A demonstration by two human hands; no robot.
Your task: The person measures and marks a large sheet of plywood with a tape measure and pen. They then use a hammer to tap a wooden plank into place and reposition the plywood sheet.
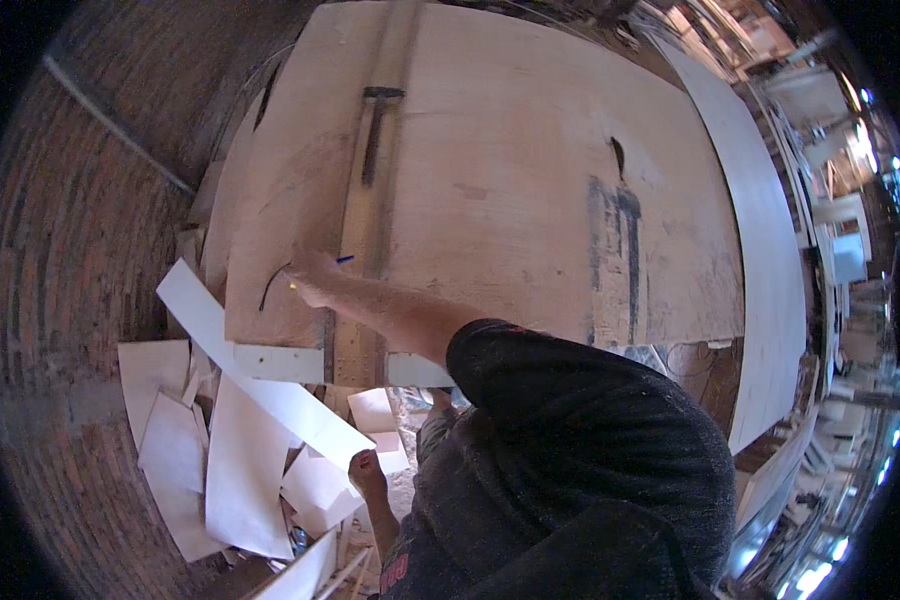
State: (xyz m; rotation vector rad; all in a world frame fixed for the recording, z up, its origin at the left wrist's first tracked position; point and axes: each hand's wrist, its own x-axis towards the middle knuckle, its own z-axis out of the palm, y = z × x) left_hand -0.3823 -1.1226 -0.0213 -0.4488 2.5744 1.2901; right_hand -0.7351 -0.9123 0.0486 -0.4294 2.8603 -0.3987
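Note:
My left hand (367, 474) is low in the picture, its fingers pinched on the near end of a long white board strip (295, 405). The strip slants up to the left, away from me. My right arm reaches left across a large worn wooden worktop (510, 180). Over its left part, my right hand (315, 279) is closed, with a slim blue pen-like thing (345, 260) sticking out beside it. A thin dark curved piece (269, 287) lies just left of that hand; whether the hand holds it is unclear. Beside the hand, a long flat rail (370, 225) runs across the worktop.
Several white board offcuts (245, 470) lie heaped at lower left, below a brick wall (60, 330). Dark slots and streaks (625, 240) mark the worktop's right part. A long pale panel (760, 240) stands along its right side, with stacked boards (830, 440) beyond.

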